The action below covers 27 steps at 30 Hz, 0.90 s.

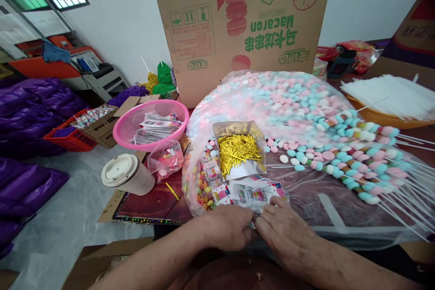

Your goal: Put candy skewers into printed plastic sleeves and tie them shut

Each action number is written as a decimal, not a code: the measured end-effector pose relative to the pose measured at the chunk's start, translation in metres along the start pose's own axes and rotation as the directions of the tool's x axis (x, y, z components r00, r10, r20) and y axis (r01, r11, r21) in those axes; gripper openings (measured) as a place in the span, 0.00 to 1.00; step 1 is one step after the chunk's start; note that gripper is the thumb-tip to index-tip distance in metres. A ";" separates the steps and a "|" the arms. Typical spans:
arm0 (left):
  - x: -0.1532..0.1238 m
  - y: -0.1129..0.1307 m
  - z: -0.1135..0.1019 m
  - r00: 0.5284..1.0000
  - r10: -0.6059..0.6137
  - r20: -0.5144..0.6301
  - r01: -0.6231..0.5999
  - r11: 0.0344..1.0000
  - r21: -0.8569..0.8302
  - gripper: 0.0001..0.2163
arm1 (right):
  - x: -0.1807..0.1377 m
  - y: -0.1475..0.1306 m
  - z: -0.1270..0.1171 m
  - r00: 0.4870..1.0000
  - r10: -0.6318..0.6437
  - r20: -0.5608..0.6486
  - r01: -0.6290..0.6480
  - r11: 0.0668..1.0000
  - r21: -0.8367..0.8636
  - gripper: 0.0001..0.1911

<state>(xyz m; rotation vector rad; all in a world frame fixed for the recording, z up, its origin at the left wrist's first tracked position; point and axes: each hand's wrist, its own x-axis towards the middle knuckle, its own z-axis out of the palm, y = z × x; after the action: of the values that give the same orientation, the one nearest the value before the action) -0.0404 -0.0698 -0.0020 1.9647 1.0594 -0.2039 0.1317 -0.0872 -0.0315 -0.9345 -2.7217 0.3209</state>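
My left hand point(227, 226) is closed in a fist at the table's near edge. Right beside it, my right hand point(282, 229) has its fingers curled, their tips over the printed plastic wrappers point(251, 192). A small shiny bit shows between the two hands; what they grip is mostly hidden. Just beyond the wrappers stands an open box point(239, 172) full of gold twist ties point(238, 149). A clear bag of ring-shaped candies point(204, 195) lies to the left, partly under a wrapper. Skewers of pastel candies point(360, 170) are piled at the right, sticks pointing right.
Behind lies a big clear bag of pink, blue and white candies point(272, 95), before a tall carton point(238, 18). Left are a pink basket point(118, 129) of wrappers, a lidded cup point(129, 174) and a small candy bag point(166, 161). White sticks point(394, 95) fill an orange basin point(404, 122).
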 end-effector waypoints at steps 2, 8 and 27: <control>-0.008 0.002 0.005 0.973 0.076 -0.219 0.015 0.922 0.387 0.06 | 0.006 -0.005 -0.001 0.955 0.224 0.197 -0.289 0.856 0.429 0.10; -0.024 -0.021 0.024 0.567 0.487 -0.664 -0.144 0.852 0.503 0.10 | 0.040 0.005 -0.024 0.759 0.110 0.641 -0.649 0.059 0.758 0.13; 0.010 -0.039 0.000 0.673 -0.673 -0.308 -0.465 -0.060 -0.883 0.13 | 0.097 0.082 -0.010 0.798 0.602 -0.041 -0.582 0.786 0.207 0.13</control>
<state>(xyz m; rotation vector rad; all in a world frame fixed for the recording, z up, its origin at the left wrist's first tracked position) -0.0633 -0.0539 -0.0307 0.2771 1.2374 1.2142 0.1076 0.0382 -0.0296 -1.6834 -2.1804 0.6047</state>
